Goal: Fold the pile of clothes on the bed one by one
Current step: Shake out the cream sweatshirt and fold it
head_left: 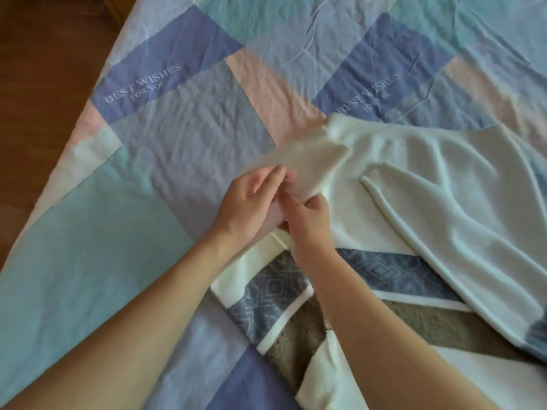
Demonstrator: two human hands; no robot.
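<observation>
A cream knitted sweater (414, 208) with blue patterned and brown bands lies spread on the bed, right of centre. One cream sleeve (305, 161) is lifted off the sheet and looks blurred. My left hand (251, 202) holds the sleeve's cuff end from the left, fingers curled on the fabric. My right hand (310, 220) pinches the same sleeve just below, close against the left hand. The sweater's lower part (275, 294) lies under my right forearm.
The bed is covered by a patchwork sheet (177, 137) in blue, teal and pink blocks with printed words. The bed's left edge runs diagonally, with brown wooden floor (38, 69) beyond it. No other clothes show in view.
</observation>
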